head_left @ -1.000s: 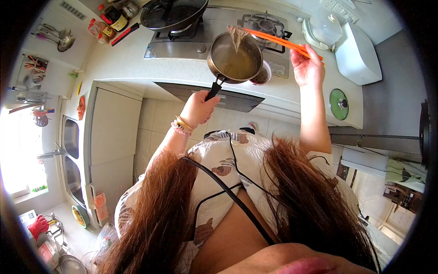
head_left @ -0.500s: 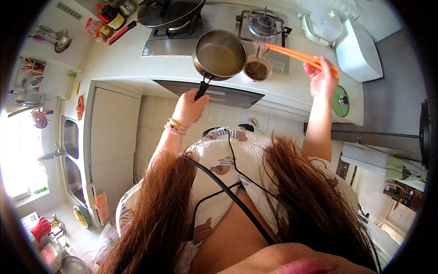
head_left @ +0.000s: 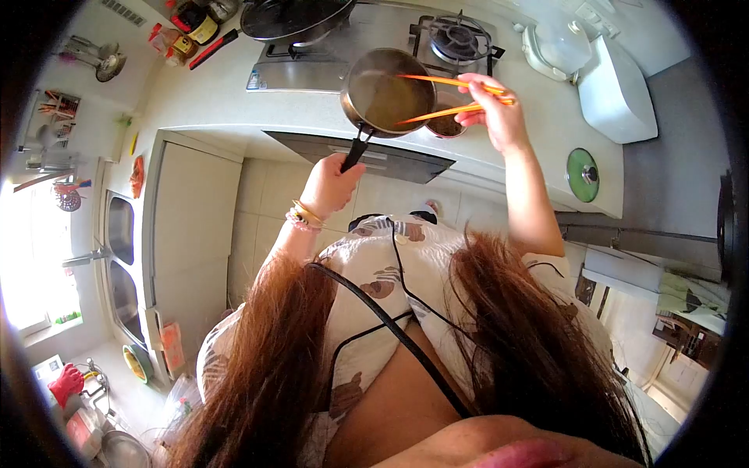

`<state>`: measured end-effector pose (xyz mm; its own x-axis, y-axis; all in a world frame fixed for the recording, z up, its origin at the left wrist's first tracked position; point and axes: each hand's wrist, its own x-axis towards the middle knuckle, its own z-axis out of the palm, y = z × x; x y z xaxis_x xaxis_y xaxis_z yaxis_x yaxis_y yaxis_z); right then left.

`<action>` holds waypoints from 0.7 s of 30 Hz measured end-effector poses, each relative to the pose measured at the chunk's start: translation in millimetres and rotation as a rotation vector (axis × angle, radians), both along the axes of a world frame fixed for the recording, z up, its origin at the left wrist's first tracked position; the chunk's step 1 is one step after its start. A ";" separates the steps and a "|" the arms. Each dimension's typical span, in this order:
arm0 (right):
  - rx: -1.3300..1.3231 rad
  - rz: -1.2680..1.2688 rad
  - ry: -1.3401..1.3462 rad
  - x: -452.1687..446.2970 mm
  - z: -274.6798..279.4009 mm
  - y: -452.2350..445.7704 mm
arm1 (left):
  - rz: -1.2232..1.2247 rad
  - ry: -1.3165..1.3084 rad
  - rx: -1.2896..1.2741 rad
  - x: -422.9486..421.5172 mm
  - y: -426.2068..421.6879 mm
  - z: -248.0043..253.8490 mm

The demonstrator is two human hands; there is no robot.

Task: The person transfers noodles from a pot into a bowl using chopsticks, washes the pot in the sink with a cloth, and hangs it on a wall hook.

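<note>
My left hand [head_left: 331, 185] is wrapped round the black handle of a small saucepan [head_left: 388, 92], which it holds over the counter's front edge. Cloudy liquid shows inside the pan. In my right hand [head_left: 497, 113] is a pair of orange chopsticks [head_left: 445, 115], spread apart, their tips over or in the pan; I cannot tell whether they touch the liquid. A bowl [head_left: 446, 126] with dark brown contents stands on the counter just right of the pan, partly hidden by the pan and chopsticks.
A gas burner [head_left: 460, 39] lies behind the pan, and a black wok [head_left: 292, 19] sits on the left burner. At right are a green lid [head_left: 582, 175] and a white appliance [head_left: 616, 90]. Bottles [head_left: 193, 23] stand at the back left; a double sink [head_left: 122, 234] is at far left.
The chopsticks have moved left from above the bowl, where they held a clump of noodle-like strands, to the pan. They are now spread, with no strands between them. The pan has shifted slightly right.
</note>
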<state>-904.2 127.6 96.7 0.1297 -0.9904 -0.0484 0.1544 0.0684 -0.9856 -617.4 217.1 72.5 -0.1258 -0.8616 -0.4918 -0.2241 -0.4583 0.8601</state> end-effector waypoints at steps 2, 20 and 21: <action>0.030 -0.012 0.016 5.1 -13.3 -4.3 | -0.031 -0.014 -0.044 -0.3 0.8 -2.3; 0.231 -0.373 -0.618 0.1 -74.0 1.1 | -0.045 0.073 -0.025 -0.7 4.4 0.3; 0.226 -0.364 -0.631 -3.0 -73.8 1.0 | -0.050 0.079 -0.029 -0.6 5.2 0.6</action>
<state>-907.2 128.6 22.8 -0.1330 -0.9506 -0.2805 0.7354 0.0951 -0.6709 -618.0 222.3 73.2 -0.2061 -0.8669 -0.4539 -0.1769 -0.4232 0.8886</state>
